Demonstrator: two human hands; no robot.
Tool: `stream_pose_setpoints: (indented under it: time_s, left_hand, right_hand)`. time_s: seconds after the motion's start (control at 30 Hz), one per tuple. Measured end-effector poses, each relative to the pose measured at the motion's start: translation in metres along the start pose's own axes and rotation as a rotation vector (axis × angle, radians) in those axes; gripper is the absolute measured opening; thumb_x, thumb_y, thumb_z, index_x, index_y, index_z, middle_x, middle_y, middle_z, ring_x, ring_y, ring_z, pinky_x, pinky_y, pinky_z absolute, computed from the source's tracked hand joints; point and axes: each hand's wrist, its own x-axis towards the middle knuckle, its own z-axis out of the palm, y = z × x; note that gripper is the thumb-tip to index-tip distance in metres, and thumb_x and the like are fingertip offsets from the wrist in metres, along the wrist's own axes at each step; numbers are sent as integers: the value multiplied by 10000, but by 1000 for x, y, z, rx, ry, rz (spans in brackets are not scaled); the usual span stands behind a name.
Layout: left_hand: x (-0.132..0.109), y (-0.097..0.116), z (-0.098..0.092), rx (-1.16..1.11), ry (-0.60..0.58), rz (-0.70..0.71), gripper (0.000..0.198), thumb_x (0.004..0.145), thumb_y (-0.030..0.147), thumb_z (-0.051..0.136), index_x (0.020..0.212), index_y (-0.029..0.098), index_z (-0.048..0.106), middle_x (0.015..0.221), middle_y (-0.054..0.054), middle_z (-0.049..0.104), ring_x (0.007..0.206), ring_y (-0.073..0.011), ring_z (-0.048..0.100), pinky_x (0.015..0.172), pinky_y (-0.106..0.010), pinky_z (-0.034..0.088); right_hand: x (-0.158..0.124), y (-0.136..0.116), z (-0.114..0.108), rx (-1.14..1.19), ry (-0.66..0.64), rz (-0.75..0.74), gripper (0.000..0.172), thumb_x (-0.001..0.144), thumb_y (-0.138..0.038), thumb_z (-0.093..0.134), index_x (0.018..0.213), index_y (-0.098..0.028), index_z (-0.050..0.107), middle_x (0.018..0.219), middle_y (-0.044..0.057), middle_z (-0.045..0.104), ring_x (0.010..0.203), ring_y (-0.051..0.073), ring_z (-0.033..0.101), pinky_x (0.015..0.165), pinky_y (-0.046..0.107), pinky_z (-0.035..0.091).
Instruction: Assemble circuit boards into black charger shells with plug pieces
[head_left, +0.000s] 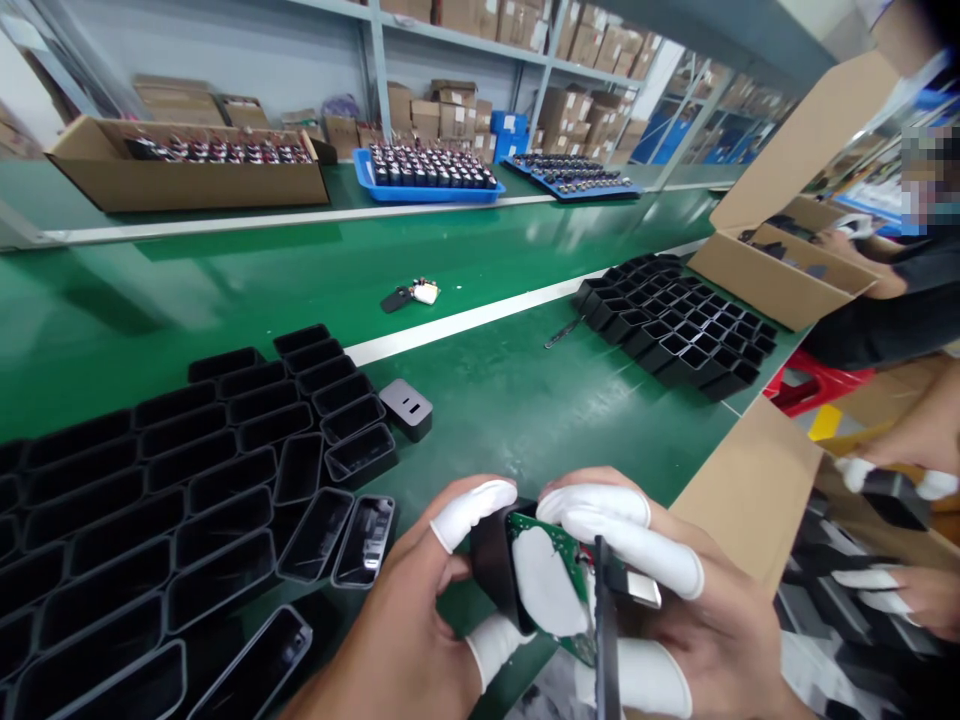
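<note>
My left hand (424, 600) grips the case (491, 565) between finger and thumb; my right hand (709, 605) holds the board (579, 577) and end plate (607, 630) at its mouth. This looks like insertion, calling for square alignment, then gentle pushing.

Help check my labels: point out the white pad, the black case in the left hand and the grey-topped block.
White pad (550, 584): head view, middle of its face.
Held black case (493, 568): head view, its outer wall.
Grey-topped block (406, 404): head view, top by the slots.
</note>
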Motion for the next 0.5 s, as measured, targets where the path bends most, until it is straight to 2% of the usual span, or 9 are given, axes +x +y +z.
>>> stream_pose_setpoints:
  time_s: [0.1,0.2,0.3,0.4,0.5]
  left_hand:
    - [1,0,1,17,-7,29,502,666,153,842,1118,325,709,1261,-20,621,928,-179,693,782,-229,620]
    - [2,0,3,-38,-18,78,573,628,89,840,1096,395,713,1203,34,637,905,-150,688,765,-198,616]
    - [2,0,4,-118,-33,72,552,677,59,788,1077,433,719,1187,69,632,835,-101,680,729,-153,603]
    - [3,-1,3,-132,-53,76,563,709,16,717,1090,431,721,1194,67,638,828,-90,685,715,-124,584]
    - [3,-1,2,-103,-52,108,588,686,37,769,1107,443,711,1196,64,643,817,-93,685,757,-144,584]
  right_hand:
    - [3,-1,0,-15,8,-5,638,841,-266,771,1419,-156,526,1228,187,638,1143,342,611,909,476,568]
    - [5,-3,0,-33,8,8,623,850,-284,764,1416,-177,527,1198,189,653,1108,341,630,873,480,578]
    - [4,-4,1,-34,11,7,612,865,-277,746,1423,-172,518,1202,197,650,1122,350,624,879,495,574]
    - [3,-4,1,-23,5,18,612,860,-263,749,1421,-166,524,1206,188,646,1137,343,619,897,472,573]
    - [3,-4,1,7,19,27,617,844,-277,766,1408,-173,538,1201,177,649,1115,335,634,893,456,579]
